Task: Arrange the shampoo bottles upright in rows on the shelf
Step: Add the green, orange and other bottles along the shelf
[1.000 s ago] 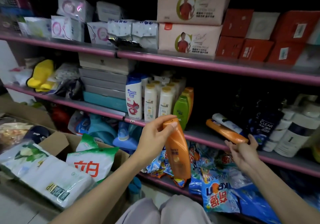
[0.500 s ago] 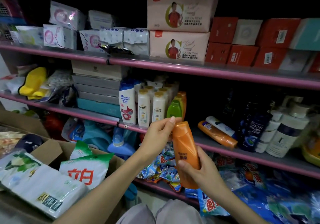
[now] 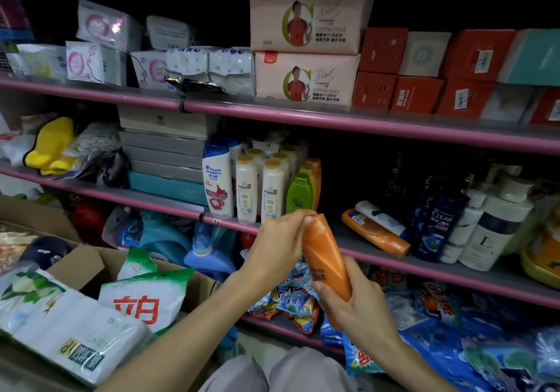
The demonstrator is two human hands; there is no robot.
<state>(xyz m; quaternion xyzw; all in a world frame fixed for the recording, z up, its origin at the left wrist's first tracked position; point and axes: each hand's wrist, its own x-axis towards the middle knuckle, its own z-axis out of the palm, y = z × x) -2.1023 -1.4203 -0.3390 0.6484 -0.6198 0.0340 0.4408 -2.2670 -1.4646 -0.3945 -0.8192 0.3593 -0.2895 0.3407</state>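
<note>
While the left hand (image 3: 277, 243) pinches the orange bottle's (image 3: 325, 258) top, the right hand (image 3: 353, 304) grips below, probably to stand it upright.

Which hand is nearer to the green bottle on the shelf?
Left. The left hand pinches the held orange bottle's top, just below the green bottle; the right hand grips lower down, farther away.
</note>
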